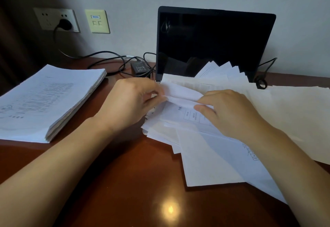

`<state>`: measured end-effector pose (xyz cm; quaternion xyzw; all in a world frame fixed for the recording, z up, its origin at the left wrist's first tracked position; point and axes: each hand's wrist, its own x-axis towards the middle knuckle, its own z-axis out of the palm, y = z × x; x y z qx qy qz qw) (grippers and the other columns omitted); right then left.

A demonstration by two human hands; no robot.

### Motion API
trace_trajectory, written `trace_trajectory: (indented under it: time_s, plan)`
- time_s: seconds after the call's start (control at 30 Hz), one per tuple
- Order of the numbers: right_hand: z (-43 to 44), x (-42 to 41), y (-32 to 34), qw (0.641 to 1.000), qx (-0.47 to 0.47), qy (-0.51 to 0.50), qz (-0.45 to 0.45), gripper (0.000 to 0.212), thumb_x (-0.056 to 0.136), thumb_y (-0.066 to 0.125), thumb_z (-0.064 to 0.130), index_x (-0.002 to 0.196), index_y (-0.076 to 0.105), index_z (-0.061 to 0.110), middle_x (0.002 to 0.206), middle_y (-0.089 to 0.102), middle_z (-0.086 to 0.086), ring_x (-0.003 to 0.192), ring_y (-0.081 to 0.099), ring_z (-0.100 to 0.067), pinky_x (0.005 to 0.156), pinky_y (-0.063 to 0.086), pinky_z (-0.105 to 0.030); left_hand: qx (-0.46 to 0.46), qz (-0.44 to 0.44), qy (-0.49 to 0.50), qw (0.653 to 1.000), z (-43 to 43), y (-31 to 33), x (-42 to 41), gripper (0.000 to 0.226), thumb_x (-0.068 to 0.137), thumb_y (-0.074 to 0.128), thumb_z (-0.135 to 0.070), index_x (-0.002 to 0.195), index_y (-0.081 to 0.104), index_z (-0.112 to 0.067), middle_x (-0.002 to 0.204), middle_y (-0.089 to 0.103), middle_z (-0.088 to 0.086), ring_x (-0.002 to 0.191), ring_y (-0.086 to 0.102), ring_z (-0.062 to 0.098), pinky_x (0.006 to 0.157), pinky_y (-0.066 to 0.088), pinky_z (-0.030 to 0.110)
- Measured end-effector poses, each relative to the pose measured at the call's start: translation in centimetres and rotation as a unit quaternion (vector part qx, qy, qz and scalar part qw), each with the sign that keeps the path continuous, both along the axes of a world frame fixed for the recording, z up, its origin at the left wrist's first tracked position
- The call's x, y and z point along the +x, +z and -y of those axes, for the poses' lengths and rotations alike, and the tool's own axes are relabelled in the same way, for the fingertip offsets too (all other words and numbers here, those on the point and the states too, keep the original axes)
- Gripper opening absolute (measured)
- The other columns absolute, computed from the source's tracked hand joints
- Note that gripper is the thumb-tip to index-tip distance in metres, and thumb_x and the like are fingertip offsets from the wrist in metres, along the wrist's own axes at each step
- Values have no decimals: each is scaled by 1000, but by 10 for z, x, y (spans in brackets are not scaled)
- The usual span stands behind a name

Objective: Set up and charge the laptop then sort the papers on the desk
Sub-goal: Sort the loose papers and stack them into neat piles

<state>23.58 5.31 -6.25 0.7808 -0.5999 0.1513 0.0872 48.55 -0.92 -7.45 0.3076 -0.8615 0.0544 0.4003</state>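
Observation:
An open laptop [212, 42] with a dark screen stands at the back of the desk, its keyboard buried under a fanned mess of loose papers [210, 155]. My left hand [130, 103] pinches the left end of a curled white sheet [180, 93] on top of the mess. My right hand [230, 112] holds the same sheet at its right end, thumb under the fold. A thick, squared stack of printed papers [46, 101] lies at the left. The black charger brick [140, 67] lies behind my left hand, and its plug [65, 24] sits in the wall socket.
Black cables [107, 57] loop across the back of the brown wooden desk [125, 182]. Another cable coil [261, 82] lies right of the laptop. More sheets [294, 112] spread to the right edge. A data wall plate [97, 21] sits beside the socket.

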Motion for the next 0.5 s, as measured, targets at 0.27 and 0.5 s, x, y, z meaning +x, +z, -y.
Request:
trace_trajectory:
  time_s: [0.27,0.5]
  plan:
    - [8,-23,3,987,-96,-100,81,42,90,64,39,59,51,14,52,44,-1,53,43,-26,50,38,-33,163,181,-42,969,4,-1,8,39,87,72,-49,116,74,-24,120,67,-14,113,57,4,99,41,15]
    - [7,-18,-4,991,-54,-75,92,47,91,61,30,57,32,13,51,28,0,51,29,-23,46,24,-30,108,209,-66,970,5,-5,4,25,88,68,-30,109,77,-20,110,74,-13,109,62,7,94,51,27]
